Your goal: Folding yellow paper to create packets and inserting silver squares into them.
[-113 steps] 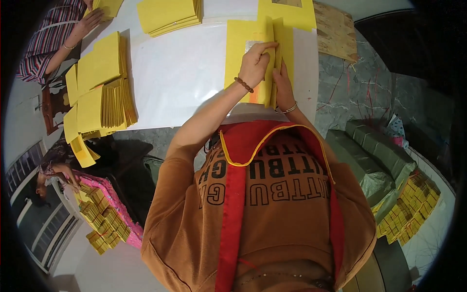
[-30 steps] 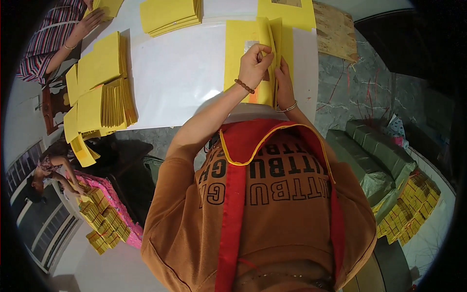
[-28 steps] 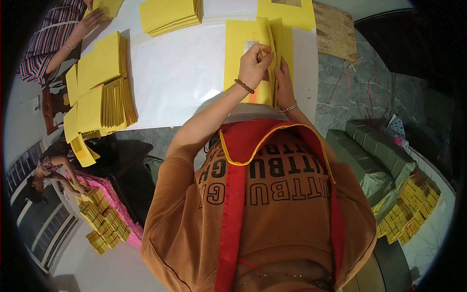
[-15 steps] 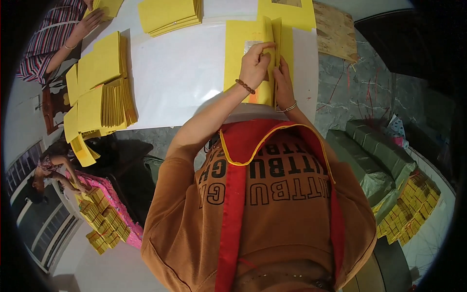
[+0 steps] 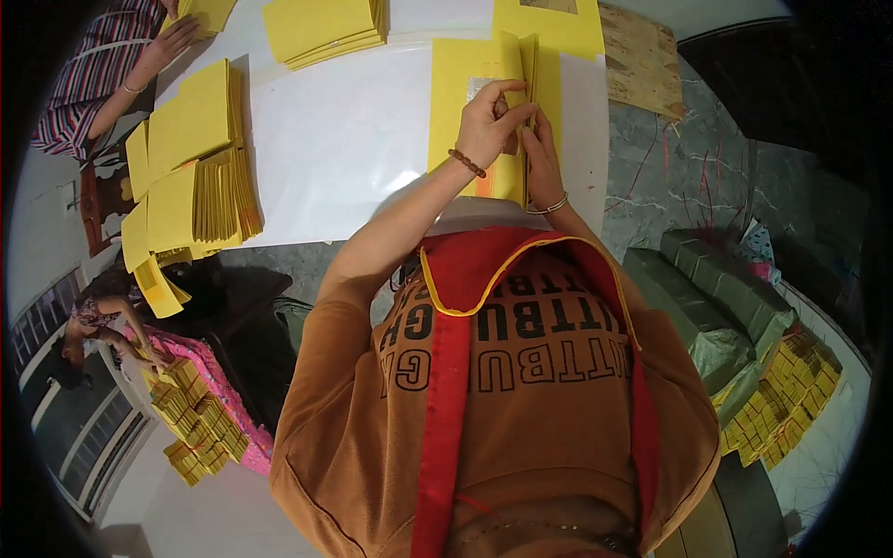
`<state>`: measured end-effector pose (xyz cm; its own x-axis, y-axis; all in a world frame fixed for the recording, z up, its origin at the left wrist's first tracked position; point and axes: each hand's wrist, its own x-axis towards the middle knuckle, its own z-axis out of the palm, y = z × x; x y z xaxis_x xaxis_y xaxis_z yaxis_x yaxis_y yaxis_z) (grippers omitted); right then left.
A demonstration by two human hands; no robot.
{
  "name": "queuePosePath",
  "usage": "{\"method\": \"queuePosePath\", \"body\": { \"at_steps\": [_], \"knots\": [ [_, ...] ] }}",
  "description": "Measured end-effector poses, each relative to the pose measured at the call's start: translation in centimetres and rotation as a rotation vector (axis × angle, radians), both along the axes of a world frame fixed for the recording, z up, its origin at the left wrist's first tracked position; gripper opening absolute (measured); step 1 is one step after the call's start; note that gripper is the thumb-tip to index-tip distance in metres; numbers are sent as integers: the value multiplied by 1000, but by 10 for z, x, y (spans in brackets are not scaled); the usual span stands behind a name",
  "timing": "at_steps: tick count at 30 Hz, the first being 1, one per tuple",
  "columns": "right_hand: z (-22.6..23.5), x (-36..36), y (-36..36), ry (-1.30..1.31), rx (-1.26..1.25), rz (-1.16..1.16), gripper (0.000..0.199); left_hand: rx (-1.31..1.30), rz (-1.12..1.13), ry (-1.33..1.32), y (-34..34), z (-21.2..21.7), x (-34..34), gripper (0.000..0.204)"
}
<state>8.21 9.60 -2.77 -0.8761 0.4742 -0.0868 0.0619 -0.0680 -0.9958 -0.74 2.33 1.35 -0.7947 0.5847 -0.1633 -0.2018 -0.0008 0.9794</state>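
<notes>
A folded yellow paper (image 5: 510, 177) stands partly raised in front of me, on top of a flat yellow sheet (image 5: 446, 102). My left hand (image 5: 490, 121) grips the fold, index finger curled and thumb reaching across to its right edge. Along the right side of the same paper, my right hand (image 5: 541, 166) holds the edge between thumb and straighter fingers. The two hands nearly touch at the fold. Part of the paper's lower layers is hidden behind my left fingers. A silvery patch (image 5: 479, 86) shows on the paper beside my left hand.
Stacks of folded yellow paper (image 5: 191, 121) lie at the white table's (image 5: 326, 149) left side, another pile (image 5: 326, 33) farther back. A co-worker's hand (image 5: 172, 46) rests on yellow paper at far left. Green wrapped bundles (image 5: 707, 288) stand at right; another person handles yellow bundles (image 5: 191, 409) at lower left.
My left thumb has shifted right, toward the right hand's fingertips at the paper's edge. Both hands otherwise stay at the fold.
</notes>
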Motion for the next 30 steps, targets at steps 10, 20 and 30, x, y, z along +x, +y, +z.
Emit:
{"method": "queuePosePath", "body": {
  "at_steps": [10,20,30],
  "knots": [
    [10,-1,-1,59,-52,-4,49,29,42,-46,-4,-9,-2,19],
    [14,-3,2,17,-300,-74,46,55,227,93,-20,-11,-12,21],
    [16,-2,-4,18,-191,-5,46,-129,42,217,-11,-8,-7,18]
  ]
}}
